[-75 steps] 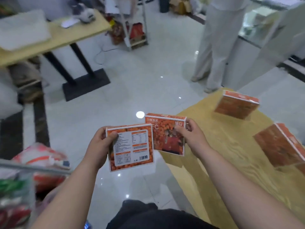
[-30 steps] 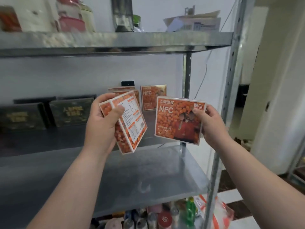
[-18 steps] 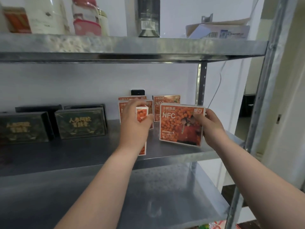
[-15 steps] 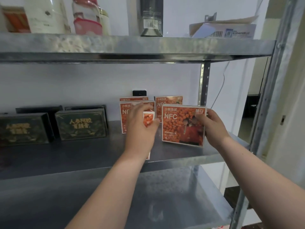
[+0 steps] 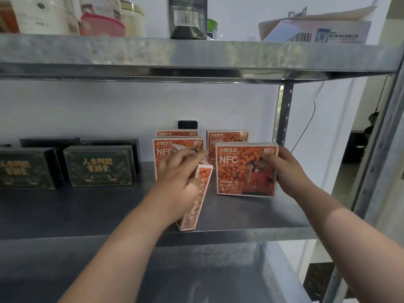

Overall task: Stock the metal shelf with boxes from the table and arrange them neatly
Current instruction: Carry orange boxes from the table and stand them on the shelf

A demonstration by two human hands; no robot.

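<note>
Left hand (image 5: pixel 177 182) grasps tilted box (image 5: pixel 196 202), edge-on, long axis toward 1 o'clock; stocked row (image 5: pixel 175 145) at 12 (nearer this hand). Right hand (image 5: pixel 286 169) grips upright box (image 5: pixel 242 171).

A shop stockroom: metal shelving (image 5: pixel 196 55) lined with boxed goods (image 5: pixel 99 166) and jars (image 5: pixel 131 18)

The middle tier of the grey metal shelf (image 5: pixel 87 213) carried dark green rectangular boxes with gold lettering (image 5: pixel 99 166) at the left, in a front and a rear row, and three upright orange printed cardboard boxes (image 5: pixel 227 138) at the rear right. Ahead of these stood a front-facing orange box (image 5: pixel 244 169) and, just left of it, a tilted orange box (image 5: pixel 196 204), edge-on, its lower end near the front lip.
</note>
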